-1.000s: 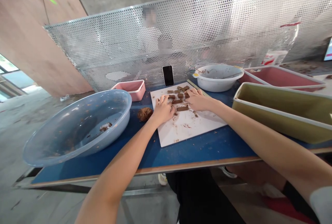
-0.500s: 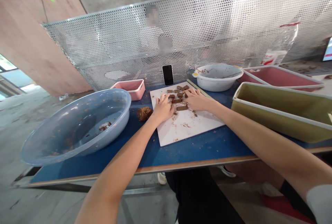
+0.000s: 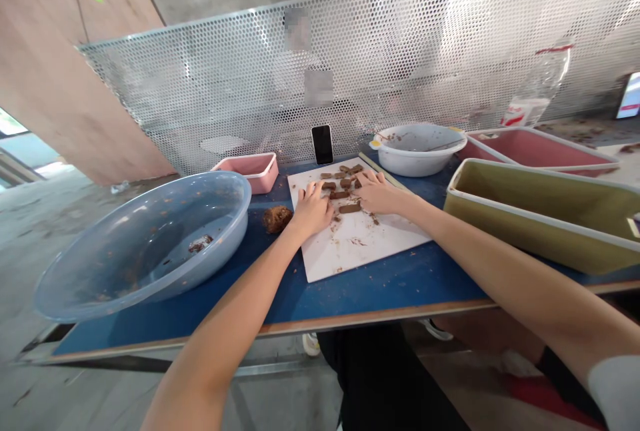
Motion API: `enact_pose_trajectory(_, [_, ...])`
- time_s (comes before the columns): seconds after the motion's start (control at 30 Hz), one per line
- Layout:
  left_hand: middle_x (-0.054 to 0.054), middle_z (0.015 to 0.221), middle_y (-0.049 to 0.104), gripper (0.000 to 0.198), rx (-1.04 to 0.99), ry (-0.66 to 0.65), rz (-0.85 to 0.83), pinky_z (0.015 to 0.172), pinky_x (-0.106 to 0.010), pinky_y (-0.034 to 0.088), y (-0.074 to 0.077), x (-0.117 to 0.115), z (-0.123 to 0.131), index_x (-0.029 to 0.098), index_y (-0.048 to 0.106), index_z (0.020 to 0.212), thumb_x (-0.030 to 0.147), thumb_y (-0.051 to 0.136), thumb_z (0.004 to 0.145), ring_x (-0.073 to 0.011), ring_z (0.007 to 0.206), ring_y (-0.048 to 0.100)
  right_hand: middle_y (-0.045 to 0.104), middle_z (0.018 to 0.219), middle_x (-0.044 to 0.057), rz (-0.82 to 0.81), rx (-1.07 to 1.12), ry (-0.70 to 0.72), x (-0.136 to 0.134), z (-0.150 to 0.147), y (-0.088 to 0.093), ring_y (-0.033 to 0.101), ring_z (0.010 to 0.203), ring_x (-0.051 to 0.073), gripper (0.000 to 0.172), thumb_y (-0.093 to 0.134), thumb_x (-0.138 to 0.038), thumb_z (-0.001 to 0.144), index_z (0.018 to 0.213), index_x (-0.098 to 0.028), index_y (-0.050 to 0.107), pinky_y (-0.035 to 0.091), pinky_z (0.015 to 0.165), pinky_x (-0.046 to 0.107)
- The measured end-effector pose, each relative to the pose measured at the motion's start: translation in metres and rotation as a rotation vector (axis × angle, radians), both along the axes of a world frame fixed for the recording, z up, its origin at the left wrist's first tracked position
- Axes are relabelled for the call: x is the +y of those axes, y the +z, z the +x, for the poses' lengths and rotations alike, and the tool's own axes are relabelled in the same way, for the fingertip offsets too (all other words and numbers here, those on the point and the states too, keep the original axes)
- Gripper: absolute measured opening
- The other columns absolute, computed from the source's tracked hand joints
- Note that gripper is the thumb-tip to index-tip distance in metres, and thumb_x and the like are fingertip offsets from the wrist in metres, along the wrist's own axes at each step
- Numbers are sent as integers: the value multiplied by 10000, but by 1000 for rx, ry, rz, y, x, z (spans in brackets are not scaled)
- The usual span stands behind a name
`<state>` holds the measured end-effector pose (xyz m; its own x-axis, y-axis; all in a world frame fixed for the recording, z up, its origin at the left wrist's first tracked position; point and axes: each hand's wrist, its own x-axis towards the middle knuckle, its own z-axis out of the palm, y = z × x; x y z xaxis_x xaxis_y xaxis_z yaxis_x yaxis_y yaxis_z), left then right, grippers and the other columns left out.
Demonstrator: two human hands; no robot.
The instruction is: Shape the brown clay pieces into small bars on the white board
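Note:
Several short brown clay-like bars (image 3: 349, 208) lie in loose rows on a white board (image 3: 325, 261), with dark crumbs and smears around them. At the left ends of the bars, my left hand (image 3: 313, 210) rests on the board, fingers spread and bent at the tips. My right hand (image 3: 379, 194) reaches in from the other side, its fingers stretched out at the right ends. Both hands' fingertips touch or nearly touch a middle bar (image 3: 339, 195); exact contact is partly hidden. A rough brown lump (image 3: 277, 219) sits left of the board, beside my left wrist.
A large blue basin (image 3: 145, 244) overhangs the table's left side. Behind are a small pink tub (image 3: 257, 174), a phone (image 3: 323, 144) and a perforated metal screen (image 3: 210, 84). To the right stand a white basin (image 3: 419, 159), an olive trough (image 3: 540, 228), a pink trough (image 3: 550, 149) and a plastic bottle (image 3: 537, 88).
The camera view has shifted very slightly. Both hands and the brown bars stay in nearly the same places on the board.

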<state>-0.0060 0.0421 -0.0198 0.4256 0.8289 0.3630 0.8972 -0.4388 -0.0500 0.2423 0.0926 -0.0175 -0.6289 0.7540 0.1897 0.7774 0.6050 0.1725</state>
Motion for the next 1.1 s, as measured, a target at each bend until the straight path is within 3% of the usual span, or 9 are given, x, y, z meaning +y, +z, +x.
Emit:
enact_pose_trajectory(0.3, [-216, 1715, 468, 308, 58, -9, 13, 1213, -712, 429, -2, 2, -2, 158, 828, 1112, 263, 544, 1062, -460, 1573, 397, 441, 1688, 272, -16, -1, 37, -5, -2, 2, 365, 1517, 497, 474, 436, -158, 957, 1237, -129, 818, 332, 1140, 645])
enact_pose_trajectory(0.63, [-190, 1746, 442, 362, 88, -1, 20, 1222, -675, 418, 2, 0, 0, 159, 860, 1057, 290, 523, 1087, -453, 1557, 395, 514, 1634, 214, -15, 13, 85, 4, -3, -7, 417, 1454, 462, 446, 469, -119, 931, 1186, -168, 831, 363, 1103, 603])
enact_pose_trajectory(0.87, [-207, 1664, 531, 297, 29, 42, 66, 1222, -673, 413, 2, 1, -2, 152, 860, 1013, 261, 586, 1044, -454, 1524, 419, 582, 1510, 223, 87, 145, 29, 14, 1, -13, 432, 1381, 457, 315, 521, -182, 971, 1024, -165, 831, 359, 1063, 593])
enact_pose_trajectory(1.1, [-201, 1550, 595, 288, -97, 106, 109, 1175, -648, 453, 2, -1, -7, 173, 855, 1087, 197, 581, 1001, -441, 1455, 445, 600, 1478, 199, 96, 282, 67, 15, 0, -12, 455, 1341, 430, 333, 488, -248, 1046, 1038, -181, 814, 375, 1089, 601])
